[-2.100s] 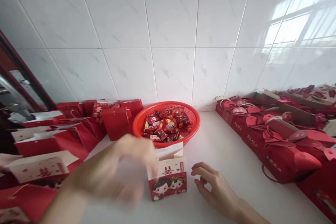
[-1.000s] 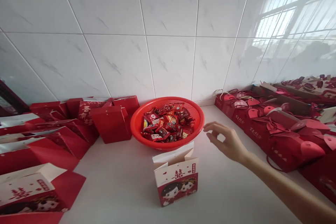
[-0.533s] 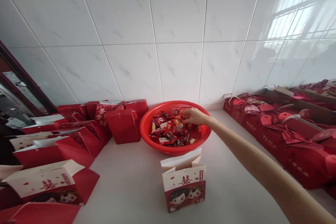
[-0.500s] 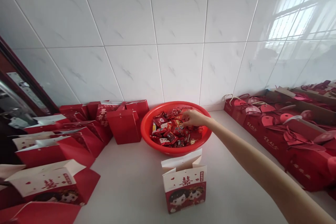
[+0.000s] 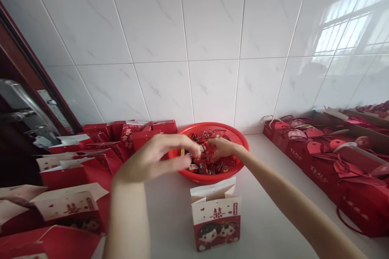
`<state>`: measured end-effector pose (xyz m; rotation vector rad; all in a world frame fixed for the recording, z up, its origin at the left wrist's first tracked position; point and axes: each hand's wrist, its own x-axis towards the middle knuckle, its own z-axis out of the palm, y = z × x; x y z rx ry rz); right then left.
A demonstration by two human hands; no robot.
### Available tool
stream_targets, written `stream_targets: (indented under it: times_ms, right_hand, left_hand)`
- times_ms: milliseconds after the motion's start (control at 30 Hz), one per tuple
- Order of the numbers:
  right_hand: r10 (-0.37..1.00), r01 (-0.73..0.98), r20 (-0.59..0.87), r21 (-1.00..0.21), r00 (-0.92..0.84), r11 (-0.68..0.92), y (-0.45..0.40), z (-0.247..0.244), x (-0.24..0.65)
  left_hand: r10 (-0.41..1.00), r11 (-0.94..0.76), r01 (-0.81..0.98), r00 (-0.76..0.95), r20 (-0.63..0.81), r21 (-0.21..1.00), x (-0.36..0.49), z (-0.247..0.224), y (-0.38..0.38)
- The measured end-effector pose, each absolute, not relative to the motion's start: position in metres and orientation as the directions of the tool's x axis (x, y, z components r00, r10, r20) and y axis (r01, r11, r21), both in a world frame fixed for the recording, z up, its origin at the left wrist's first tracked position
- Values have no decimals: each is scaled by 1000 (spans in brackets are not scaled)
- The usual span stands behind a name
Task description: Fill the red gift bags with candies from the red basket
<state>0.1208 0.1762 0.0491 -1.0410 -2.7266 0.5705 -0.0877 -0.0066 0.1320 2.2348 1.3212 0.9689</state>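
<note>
Wrapped candies are touched by right hand, grip can't be told; left hand is held spread beside it.

Red-wrapped sweets in a loose heap inside a round red basket
</note>
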Motion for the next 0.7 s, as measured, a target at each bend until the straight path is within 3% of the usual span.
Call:
stream_targets:
  times_ms: [67,167,333,467,700]
  right_hand:
    - [708,588,149,-454,-690,669,177,48,126]
    - [798,531,313,-615,-515,584,175,45,134]
    - [904,332,326,-850,-278,409,167,41,143]
    - [902,311,356,-852,-242,420,163,40,143]
    - [886,400,404,-790,-229,464,163,37,142]
  left_hand:
    - [926,-372,683,224,305,628,-81,127,22]
    - [979,-170,791,69,190,588,-77,102,63]
    - [996,-93,821,80,48,564,-78,59,100]
    - [988,17,870,60,-141,492,-79,43,110]
    - [986,122,941,-78,-148,317,-80,38,114]
